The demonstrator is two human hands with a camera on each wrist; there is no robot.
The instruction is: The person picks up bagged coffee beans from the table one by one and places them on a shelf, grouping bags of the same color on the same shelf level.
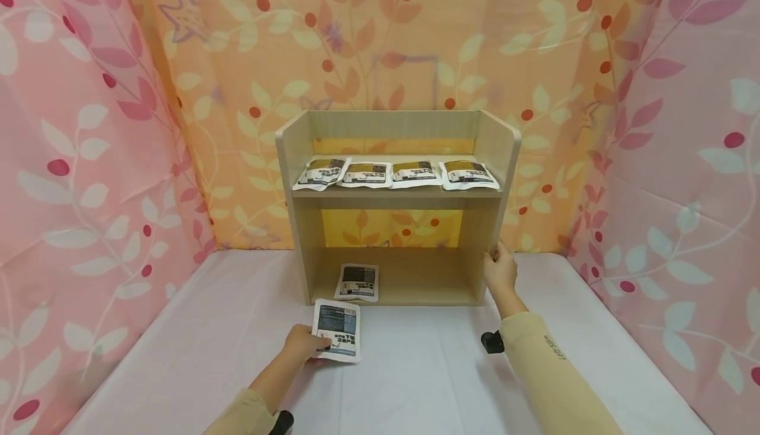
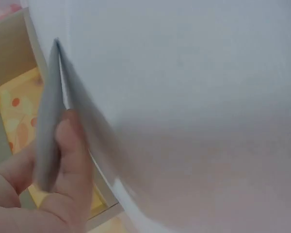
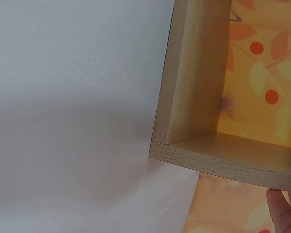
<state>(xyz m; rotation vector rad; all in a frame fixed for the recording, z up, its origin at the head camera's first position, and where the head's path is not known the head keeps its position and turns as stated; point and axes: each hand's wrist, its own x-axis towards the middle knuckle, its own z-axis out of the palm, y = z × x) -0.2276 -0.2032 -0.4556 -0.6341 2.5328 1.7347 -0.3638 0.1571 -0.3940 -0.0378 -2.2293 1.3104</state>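
Observation:
In the head view my left hand [image 1: 305, 342] pinches a white pouch [image 1: 337, 319] with a dark printed label, thumb on its front, just before the shelf. The left wrist view shows this pouch [image 2: 49, 121] edge-on between thumb and fingers. Behind it, another pouch [image 1: 358, 283] lies at the left front of the lower tier of a small wooden shelf [image 1: 396, 202]. My right hand [image 1: 501, 268] holds the shelf's right side panel partway up. Only fingertips [image 3: 280, 208] show at the panel's edge in the right wrist view.
Several similar pouches [image 1: 367, 174] lie in a row on the upper tier. The shelf stands on a table with a white cloth [image 1: 415, 369]. Flower-patterned curtains [image 1: 380, 45] surround the table at the back and both sides.

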